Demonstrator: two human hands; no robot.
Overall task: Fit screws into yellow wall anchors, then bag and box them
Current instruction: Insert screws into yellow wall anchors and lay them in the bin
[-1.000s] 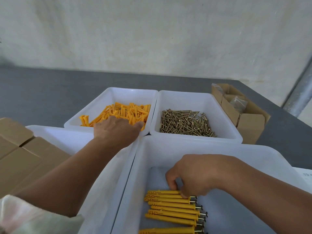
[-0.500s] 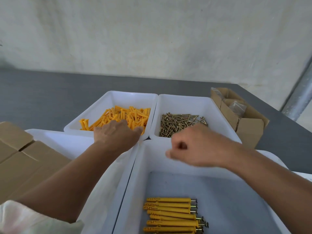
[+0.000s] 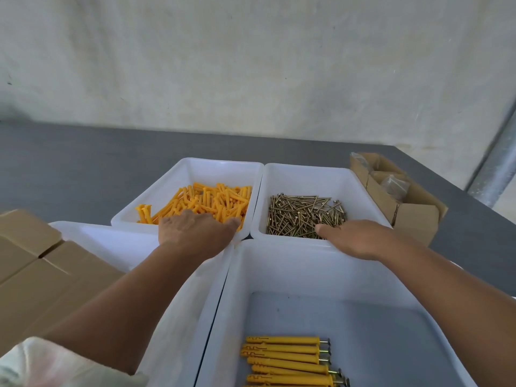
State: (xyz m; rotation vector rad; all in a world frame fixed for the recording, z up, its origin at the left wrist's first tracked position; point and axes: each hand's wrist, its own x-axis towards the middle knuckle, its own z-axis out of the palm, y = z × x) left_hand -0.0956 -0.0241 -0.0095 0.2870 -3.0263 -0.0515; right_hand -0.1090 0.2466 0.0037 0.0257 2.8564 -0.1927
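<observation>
Grey table against a pale wall, metal pipe at right.

Packing workshop, parts bins, cartons

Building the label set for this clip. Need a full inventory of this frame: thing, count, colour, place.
anchor bin: 1, white, back left
loose anchors: pile, yellow, in anchor bin
screw bin: 1, white, back right
screws: pile, brass-coloured, in screw bin
near bin: 1, white, front centre
fitted anchors: at least five, yellow, row in near bin, cut by frame edge
side bin: 1, white, front left
left carton: 1, brown, left edge
open carton: 1, brown, right of screw bin
clear bags: count unclear, in open carton
table: 1, grey
pole: 1, grey metal, far right
left hand: on loose anchors, fingers hidden
right hand: at screw bin, fingers hidden
</observation>
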